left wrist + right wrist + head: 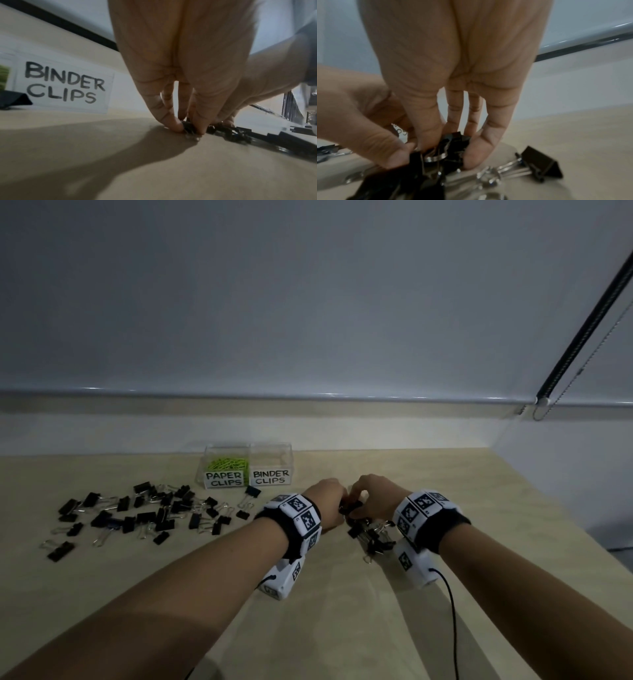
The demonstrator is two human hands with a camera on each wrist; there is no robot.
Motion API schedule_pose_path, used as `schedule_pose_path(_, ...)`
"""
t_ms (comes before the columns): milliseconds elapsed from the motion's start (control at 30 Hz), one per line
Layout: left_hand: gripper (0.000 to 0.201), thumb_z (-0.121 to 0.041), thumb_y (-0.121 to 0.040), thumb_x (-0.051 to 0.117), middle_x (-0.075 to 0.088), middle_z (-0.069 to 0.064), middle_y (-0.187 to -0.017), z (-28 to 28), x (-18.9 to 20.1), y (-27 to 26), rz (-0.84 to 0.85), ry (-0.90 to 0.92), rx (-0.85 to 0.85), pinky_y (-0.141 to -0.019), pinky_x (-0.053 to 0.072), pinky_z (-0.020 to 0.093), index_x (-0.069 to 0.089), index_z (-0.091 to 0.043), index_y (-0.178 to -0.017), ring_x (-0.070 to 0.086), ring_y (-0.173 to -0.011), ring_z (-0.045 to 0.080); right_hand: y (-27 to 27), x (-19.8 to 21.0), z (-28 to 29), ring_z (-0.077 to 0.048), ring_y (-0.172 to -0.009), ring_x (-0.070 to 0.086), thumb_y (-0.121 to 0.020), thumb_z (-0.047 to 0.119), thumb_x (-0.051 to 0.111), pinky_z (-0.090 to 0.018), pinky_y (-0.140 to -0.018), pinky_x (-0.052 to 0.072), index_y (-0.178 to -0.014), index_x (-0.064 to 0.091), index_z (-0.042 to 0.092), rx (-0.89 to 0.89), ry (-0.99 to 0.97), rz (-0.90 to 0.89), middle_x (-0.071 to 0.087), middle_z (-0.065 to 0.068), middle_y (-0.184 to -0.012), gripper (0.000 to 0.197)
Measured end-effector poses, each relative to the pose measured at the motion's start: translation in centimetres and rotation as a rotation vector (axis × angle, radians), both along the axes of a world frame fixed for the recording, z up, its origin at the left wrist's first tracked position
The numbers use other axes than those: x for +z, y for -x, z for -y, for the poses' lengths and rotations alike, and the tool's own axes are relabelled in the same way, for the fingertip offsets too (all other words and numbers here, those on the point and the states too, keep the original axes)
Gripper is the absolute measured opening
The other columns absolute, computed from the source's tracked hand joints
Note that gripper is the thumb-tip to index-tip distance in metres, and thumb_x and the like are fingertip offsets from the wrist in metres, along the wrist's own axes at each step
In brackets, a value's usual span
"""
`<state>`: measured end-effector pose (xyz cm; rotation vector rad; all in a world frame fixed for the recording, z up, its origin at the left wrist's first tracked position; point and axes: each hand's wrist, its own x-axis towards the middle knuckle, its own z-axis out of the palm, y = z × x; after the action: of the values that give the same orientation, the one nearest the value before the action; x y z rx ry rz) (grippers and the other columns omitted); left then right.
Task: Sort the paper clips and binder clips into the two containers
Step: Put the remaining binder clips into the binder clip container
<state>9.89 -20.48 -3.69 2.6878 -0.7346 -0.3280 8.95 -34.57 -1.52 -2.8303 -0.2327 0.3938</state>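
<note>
While both hands are working the small heap just in front of the binder clip box, your right hand is pinching a bunch of binder clips and your left hand is pinching 1 clip. They look light, stiff and tangle-prone; grip the black bodies, not the wire loops.

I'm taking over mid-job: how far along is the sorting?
Done: green paper clips fill the clear PAPER CLIPS container. In hand: left hand and right hand pinch black binder clips. Left: the clear BINDER CLIPS container looks empty; black clips lie scattered.
</note>
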Motion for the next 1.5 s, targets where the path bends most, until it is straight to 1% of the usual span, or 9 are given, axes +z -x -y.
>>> schedule_pose_path(300, 0.035, -0.02, -0.081, 0.068, 0.054, 0.014, -0.102, -1.4, 0.8, 0.7, 0.02, -0.004, 0.081, -0.07, 0.046, 0.037, 0.049, -0.005, -0.106, 0.056, -0.088, 0.033, -0.8, -0.7, 0.0, -0.027, -0.09, 0.063, -0.073, 0.018, 0.078, -0.04, -0.083, 0.054, -0.092, 0.066, 0.005, -0.029, -0.098, 0.006, 0.069, -0.011, -0.099, 0.026)
schedule_pose_path(400, 0.025, -0.019, -0.08, 0.068, 0.054, 0.013, -0.094, -2.7, 0.9, 0.7, 0.039, 0.032, 0.089, -0.065, 0.041, 0.032, 0.049, -0.009, -0.093, 0.055, -0.083, 0.031, -1.0, -0.9, -0.2, -0.024, -0.086, 0.064, -0.07, 0.016, 0.08, -0.039, -0.083, 0.054, -0.086, 0.068, 0.008, -0.032, -0.171, 0.0, 0.07, -0.009, -0.093, 0.022)
schedule_pose_path(667, 0.011, -0.009, -0.076, 0.069, 0.061, -0.001, -0.081, -8.3, 2.7, 0.3, -0.001, 0.334, 0.178, -0.067, 0.049, 0.028, 0.06, -0.012, -0.082, 0.058, -0.074, 0.018, -1.6, -0.6, -1.2, -0.009, -0.055, 0.059, -0.067, 0.001, 0.081, -0.028, -0.059, 0.054, -0.07, 0.067, 0.01, -0.073, -0.509, -0.002, 0.067, -0.002, -0.073, 0.017)
schedule_pose_path(800, 0.011, -0.008, -0.079, 0.069, 0.063, -0.004, -0.081, -11.3, 5.2, -1.9, 0.116, 0.439, 0.264, -0.066, 0.049, 0.019, 0.06, -0.015, -0.078, 0.061, -0.074, 0.011, -2.6, 1.0, -2.8, -0.018, -0.064, 0.065, -0.069, -0.005, 0.078, -0.036, -0.067, 0.06, -0.068, 0.065, 0.008, -0.122, -0.74, -0.039, 0.066, -0.002, -0.072, 0.019)
schedule_pose_path(933, 0.011, -0.007, -0.078, 0.071, 0.065, 0.002, -0.088, -11.8, 5.6, -4.5, 0.206, 0.424, 0.368, -0.075, 0.052, 0.029, 0.063, -0.012, -0.082, 0.062, -0.081, 0.019, -4.3, 3.7, -5.7, -0.025, -0.073, 0.068, -0.069, -0.01, 0.075, -0.044, -0.074, 0.06, -0.069, 0.063, 0.006, -0.11, -0.902, -0.048, 0.067, -0.007, -0.074, 0.02)
schedule_pose_path(1067, 0.017, -0.01, -0.08, 0.071, 0.067, 0.008, -0.101, -11.2, 4.3, -5.6, 0.139, 0.293, 0.375, -0.079, 0.049, 0.029, 0.066, -0.008, -0.095, 0.063, -0.091, 0.024, -6.3, 5.7, -8.9, -0.027, -0.077, 0.069, -0.07, -0.008, 0.075, -0.041, -0.072, 0.061, -0.071, 0.063, 0.006, -0.085, -0.9, 0.021, 0.066, -0.014, -0.085, 0.019)
schedule_pose_path(1267, 0.022, -0.003, -0.086, 0.062, 0.066, 0.007, -0.109, -13.7, 4.4, -4.8, 0.172, 0.376, 0.42, -0.084, 0.048, 0.027, 0.066, -0.008, -0.107, 0.063, -0.098, 0.023, -8.4, 4.4, -12.6, -0.026, -0.073, 0.069, -0.072, -0.001, 0.075, -0.039, -0.071, 0.061, -0.07, 0.063, 0.006, -0.109, -0.747, 0.2, 0.067, -0.013, -0.077, 0.013)
schedule_pose_path(1433, 0.019, 0.001, -0.084, 0.057, 0.065, 0.003, -0.095, -15.5, 3.4, -2.7, 0.214, 0.366, 0.438, -0.074, 0.048, 0.025, 0.065, -0.015, -0.093, 0.062, -0.086, 0.019, -7.3, 3.1, -12.5, -0.023, -0.074, 0.07, -0.075, 0.002, 0.073, -0.036, -0.072, 0.061, -0.071, 0.065, 0.015, -0.059, -0.533, 0.262, 0.07, -0.006, -0.081, 0.016)
schedule_pose_path(1500, 0.013, -0.002, -0.085, 0.06, 0.067, 0.003, -0.091, -15.3, 3.0, -1.3, 0.2, 0.367, 0.378, -0.078, 0.052, 0.028, 0.068, -0.012, -0.089, 0.063, -0.084, 0.018, -6.5, 3.2, -11.3, -0.023, -0.076, 0.069, -0.077, 0.0, 0.067, -0.032, -0.072, 0.059, -0.067, 0.064, 0.019, -0.037, -0.471, 0.298, 0.069, -0.005, -0.082, 0.022)
